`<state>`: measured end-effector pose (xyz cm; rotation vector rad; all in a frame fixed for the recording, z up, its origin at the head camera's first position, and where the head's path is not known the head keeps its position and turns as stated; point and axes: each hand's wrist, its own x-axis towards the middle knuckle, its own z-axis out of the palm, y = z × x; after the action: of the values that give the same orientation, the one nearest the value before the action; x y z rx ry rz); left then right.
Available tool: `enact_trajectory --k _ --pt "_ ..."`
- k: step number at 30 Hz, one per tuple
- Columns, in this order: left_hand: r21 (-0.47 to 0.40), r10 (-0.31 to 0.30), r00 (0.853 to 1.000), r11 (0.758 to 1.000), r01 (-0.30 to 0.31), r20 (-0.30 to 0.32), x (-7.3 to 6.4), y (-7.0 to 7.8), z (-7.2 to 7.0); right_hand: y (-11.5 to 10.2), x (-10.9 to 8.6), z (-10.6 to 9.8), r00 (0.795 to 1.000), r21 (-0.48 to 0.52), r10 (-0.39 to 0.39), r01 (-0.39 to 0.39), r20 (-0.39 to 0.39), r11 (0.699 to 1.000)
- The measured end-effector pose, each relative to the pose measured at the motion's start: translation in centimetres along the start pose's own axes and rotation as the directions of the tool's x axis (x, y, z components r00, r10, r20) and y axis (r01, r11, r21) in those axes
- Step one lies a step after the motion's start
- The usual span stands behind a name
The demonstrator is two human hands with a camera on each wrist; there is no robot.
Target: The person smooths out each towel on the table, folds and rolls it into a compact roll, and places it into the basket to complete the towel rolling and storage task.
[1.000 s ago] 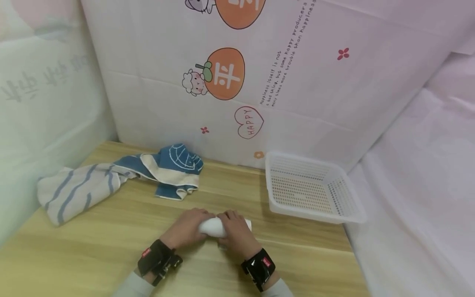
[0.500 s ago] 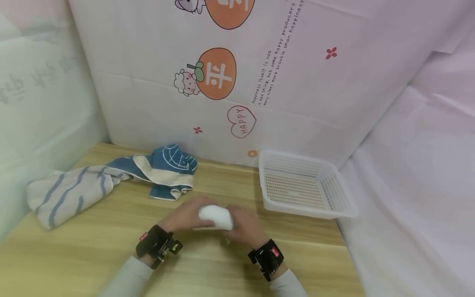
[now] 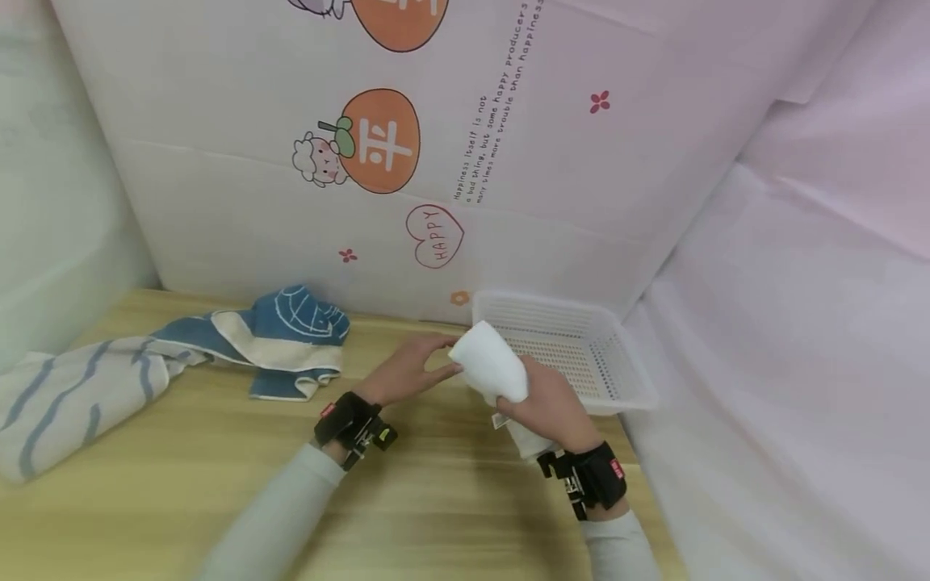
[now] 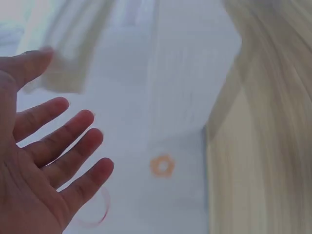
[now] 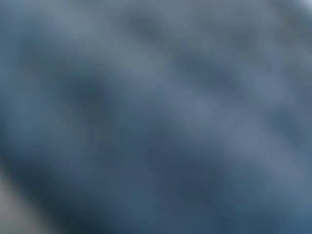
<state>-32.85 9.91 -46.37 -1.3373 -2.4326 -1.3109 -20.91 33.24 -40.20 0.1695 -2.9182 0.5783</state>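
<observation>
My right hand [image 3: 548, 403] grips a white rolled-up cloth [image 3: 485, 359], held tilted above the table in front of the basket. A paler flap with a small tag hangs below that hand. My left hand [image 3: 410, 371] is beside the roll's upper left end, its fingers spread and holding nothing. In the left wrist view the left hand [image 4: 48, 146] shows a bare palm with loosely extended fingers, and a blurred pale end of the cloth [image 4: 68, 68] is beyond the thumb. Blurred blue-grey fills the right wrist view, so no hand can be made out there.
A white perforated plastic basket [image 3: 617, 363] stands at the back right, partly behind the roll and right hand. On the left lies a crumpled blue, white and striped towel [image 3: 283, 347] on the wooden table [image 3: 407, 500]. Printed white sheets [image 3: 508, 242] wall the table in.
The white roll was held between both hands low over the table. It has risen and moved right toward the basket in the right hand, and the left hand has let go.
</observation>
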Motion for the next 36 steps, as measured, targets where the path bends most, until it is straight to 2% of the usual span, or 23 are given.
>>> enact_trajectory --k 4,8,13,19,22,25,28,32,34,36 --pt "-0.004 0.044 0.999 0.999 -0.044 0.023 1.8 -1.5 2.0 1.1 1.1 -1.2 0.999 0.024 0.045 -0.045 0.001 0.999" --pt "0.030 0.036 0.995 0.999 -0.039 0.090 2.9 -2.5 4.0 2.4 2.6 -1.6 0.998 0.054 0.064 -0.064 0.002 0.996" --pt "0.052 0.045 0.988 0.997 -0.053 0.151 3.2 -2.1 5.4 4.5 5.4 -1.4 0.992 0.114 0.113 -0.118 0.050 0.987" --pt "0.113 0.068 0.984 0.990 -0.087 0.165 3.2 -1.4 6.5 7.1 9.2 -1.1 0.977 0.118 0.184 -0.196 0.104 0.973" --pt "0.114 0.067 0.984 0.990 -0.087 0.164 3.3 -1.3 7.0 8.0 10.9 -0.8 0.966 0.126 0.219 -0.237 0.137 0.963" --pt "0.101 0.058 0.985 0.992 -0.075 0.160 3.6 -1.2 7.3 9.1 12.5 -0.3 0.951 0.124 0.263 -0.284 0.165 0.951" --pt "0.098 0.050 0.985 0.993 -0.066 0.163 4.1 -1.0 7.6 10.7 14.2 1.0 0.930 0.072 0.324 -0.341 0.175 0.937" --pt "0.084 0.036 0.985 0.995 -0.051 0.167 4.6 -0.5 7.9 12.9 16.1 3.0 0.892 -0.013 0.396 -0.403 0.217 0.915" --pt "0.077 0.035 0.986 0.996 -0.048 0.162 4.8 -0.4 8.0 13.7 16.9 4.0 0.877 -0.050 0.411 -0.412 0.249 0.910" --pt "0.070 0.045 0.988 0.996 -0.056 0.151 4.8 -0.3 8.0 14.0 17.6 5.1 0.853 -0.093 0.432 -0.424 0.292 0.901"
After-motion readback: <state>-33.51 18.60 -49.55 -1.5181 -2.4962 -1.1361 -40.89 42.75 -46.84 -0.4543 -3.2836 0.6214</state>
